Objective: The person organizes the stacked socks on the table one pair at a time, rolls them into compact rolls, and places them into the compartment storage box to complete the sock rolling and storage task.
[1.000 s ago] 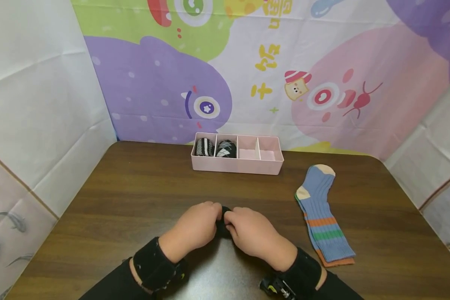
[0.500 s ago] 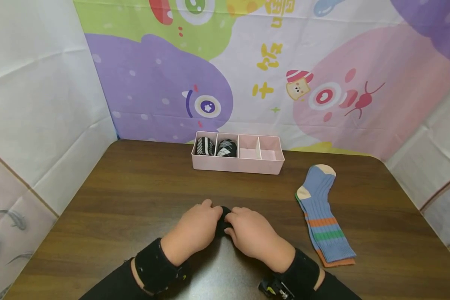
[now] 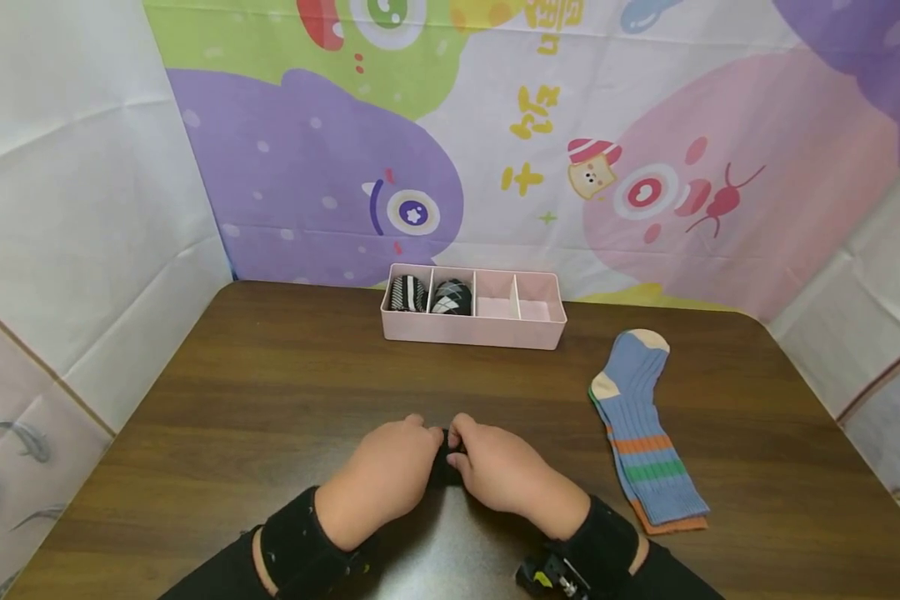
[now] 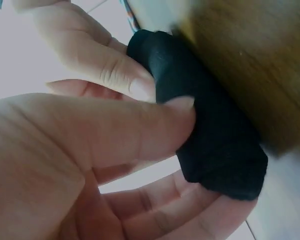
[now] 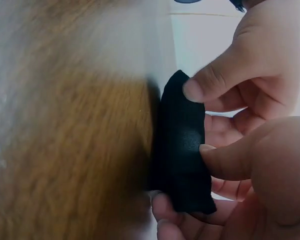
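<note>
Between my two hands is a rolled black sock, seen as a thick dark bundle close over the wooden table. My left hand pinches one end, its thumb pressed on the near side and fingers curled behind. From the other side my right hand grips the roll too, thumb on the fabric. In the right wrist view the black roll stretches between both thumbs. The head view shows only a small dark part of it, as the fingers cover the rest.
A pink divided box stands at the table's back edge. A striped sock roll and an argyle sock roll fill its two left compartments. Blue socks with orange and green stripes lie flat to the right.
Both hands have drawn the black roll slightly toward the body, and the right fingers have shifted their hold on it. The box and the blue socks have stayed put.
</note>
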`<control>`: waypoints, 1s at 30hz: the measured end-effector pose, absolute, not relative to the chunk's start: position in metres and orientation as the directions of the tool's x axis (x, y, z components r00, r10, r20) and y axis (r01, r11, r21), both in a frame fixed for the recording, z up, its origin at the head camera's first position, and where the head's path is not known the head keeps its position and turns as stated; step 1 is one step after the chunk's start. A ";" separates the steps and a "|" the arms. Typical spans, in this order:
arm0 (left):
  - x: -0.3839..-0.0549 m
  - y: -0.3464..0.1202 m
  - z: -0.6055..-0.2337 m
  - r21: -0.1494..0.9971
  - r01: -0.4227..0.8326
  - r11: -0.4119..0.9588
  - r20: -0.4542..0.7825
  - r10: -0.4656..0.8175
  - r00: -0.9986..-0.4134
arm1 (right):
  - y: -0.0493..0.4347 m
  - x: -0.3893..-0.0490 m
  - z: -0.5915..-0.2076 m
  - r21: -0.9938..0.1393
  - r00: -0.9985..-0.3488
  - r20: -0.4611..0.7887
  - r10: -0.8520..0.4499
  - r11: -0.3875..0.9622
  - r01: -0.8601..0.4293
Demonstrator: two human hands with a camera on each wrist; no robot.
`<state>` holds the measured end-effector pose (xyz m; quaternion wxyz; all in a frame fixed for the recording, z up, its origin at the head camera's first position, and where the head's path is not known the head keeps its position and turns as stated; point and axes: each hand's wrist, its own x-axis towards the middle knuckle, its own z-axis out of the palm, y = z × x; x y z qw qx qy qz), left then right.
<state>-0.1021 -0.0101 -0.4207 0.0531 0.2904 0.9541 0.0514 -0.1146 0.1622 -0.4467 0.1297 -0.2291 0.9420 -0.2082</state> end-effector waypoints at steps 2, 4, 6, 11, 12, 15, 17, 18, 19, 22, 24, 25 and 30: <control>-0.103 -0.010 -0.421 0.147 0.542 0.828 -0.065 0.554 -0.830 | 0.162 -0.115 -0.447 -0.465 -0.862 -0.141 -0.488 0.801 -0.377; -0.103 -0.011 -0.421 0.150 0.544 0.826 -0.051 0.556 -0.830 | 0.161 -0.115 -0.447 -0.451 -0.859 -0.120 -0.498 0.798 -0.399; -0.103 -0.012 -0.423 0.144 0.554 0.820 -0.036 0.564 -0.825 | 0.161 -0.116 -0.447 -0.426 -0.855 -0.096 -0.509 0.797 -0.427; -0.106 -0.012 -0.425 0.126 0.567 0.814 -0.012 0.573 -0.820 | 0.162 -0.114 -0.445 -0.361 -0.842 -0.041 -0.538 0.794 -0.489; -0.107 -0.012 -0.425 0.129 0.561 0.817 -0.014 0.568 -0.823 | 0.162 -0.114 -0.445 -0.347 -0.838 -0.038 -0.544 0.794 -0.499; -0.110 -0.011 -0.424 0.166 0.533 0.829 -0.033 0.545 -0.838 | 0.163 -0.112 -0.442 -0.300 -0.827 -0.033 -0.561 0.795 -0.527; -0.111 -0.010 -0.423 0.192 0.515 0.835 -0.046 0.532 -0.846 | 0.164 -0.111 -0.440 -0.270 -0.822 -0.031 -0.569 0.796 -0.541; -0.111 -0.010 -0.423 0.200 0.511 0.836 -0.052 0.530 -0.847 | 0.164 -0.110 -0.439 -0.256 -0.818 -0.026 -0.574 0.795 -0.550; -0.111 -0.010 -0.422 0.205 0.512 0.834 -0.054 0.532 -0.845 | 0.164 -0.110 -0.438 -0.240 -0.815 -0.019 -0.579 0.794 -0.558; -0.111 -0.010 -0.422 0.176 0.537 0.825 -0.039 0.551 -0.833 | 0.165 -0.109 -0.437 -0.212 -0.806 -0.008 -0.592 0.789 -0.577; -0.112 -0.010 -0.423 0.145 0.551 0.822 -0.022 0.559 -0.829 | 0.165 -0.109 -0.437 -0.213 -0.802 -0.007 -0.597 0.784 -0.583; -0.112 -0.010 -0.423 0.138 0.551 0.823 -0.012 0.558 -0.830 | 0.164 -0.110 -0.438 -0.223 -0.802 -0.012 -0.597 0.784 -0.580; -0.114 -0.014 -0.420 0.139 0.535 0.833 0.052 0.533 -0.844 | 0.165 -0.116 -0.438 -0.311 -0.814 -0.057 -0.578 0.785 -0.536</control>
